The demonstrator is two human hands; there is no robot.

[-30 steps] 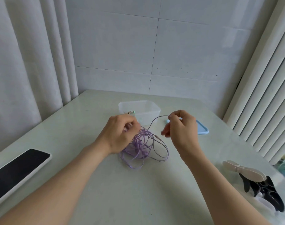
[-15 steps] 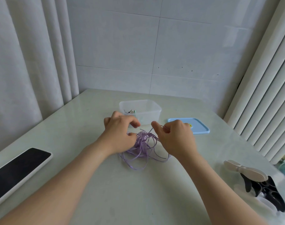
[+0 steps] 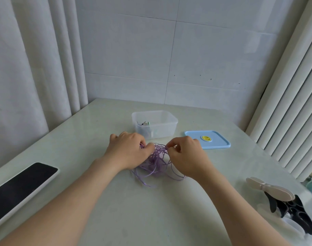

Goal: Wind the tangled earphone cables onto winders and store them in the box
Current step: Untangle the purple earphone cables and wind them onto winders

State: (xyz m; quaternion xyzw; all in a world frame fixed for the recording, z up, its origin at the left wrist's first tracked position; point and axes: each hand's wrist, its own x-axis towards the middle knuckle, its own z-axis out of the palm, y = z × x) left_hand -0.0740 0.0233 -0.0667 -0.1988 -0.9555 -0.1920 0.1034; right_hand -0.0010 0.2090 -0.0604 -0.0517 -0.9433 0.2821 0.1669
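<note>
A tangled purple earphone cable (image 3: 156, 165) lies in a loose heap at the middle of the table. My left hand (image 3: 128, 151) sits on its left side, fingers curled into the strands. My right hand (image 3: 186, 155) pinches a strand at the heap's top right. Behind them stands a clear plastic box (image 3: 169, 121) with a few small items inside. Its blue lid (image 3: 207, 142) lies flat to the right. Beige and black winders (image 3: 283, 201) are piled at the right edge.
A dark-screened tablet in a white case (image 3: 20, 190) lies at the table's left edge. Curtains hang on the left, a ribbed white panel on the right, a tiled wall behind. The pale table (image 3: 134, 210) shows bare surface in front of the cable.
My right hand came down from a raised pull to the right and moved back in to the heap. The cable strand it had stretched out has dropped back into the tangle.
</note>
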